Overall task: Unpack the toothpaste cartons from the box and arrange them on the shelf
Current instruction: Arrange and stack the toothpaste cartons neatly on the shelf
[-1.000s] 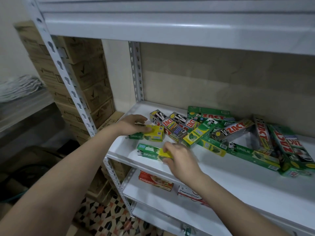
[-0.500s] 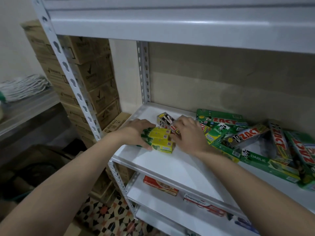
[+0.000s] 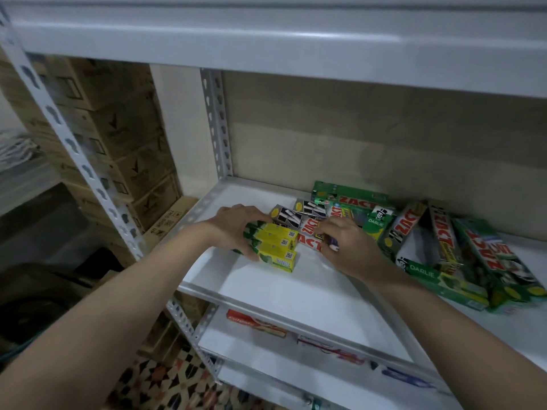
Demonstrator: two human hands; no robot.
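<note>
While the lower shelf nearest the camera only has a red carton and a couple of blurry ones lying flat on it, the real action is one level up on the white shelf. The left hand is wrapped around a little stack of small yellow-green cartons, thumb underneath, fingers over the top, so that's a proper grip on them at the left end of the shelf. Right next to it, the right hand has curled fingers on a small Zact carton, looks like it's pinching it, though the exact hold is partly hidden.

Progress-wise I'd say roughly halfway at best. Only that yellow stack looks sorted. Behind and to the right there's still a messy pile of Zact and Darlie cartons leaning on each other every which way against the back wall. I can't see the box they came from, so no idea how many are left to unpack.
</note>
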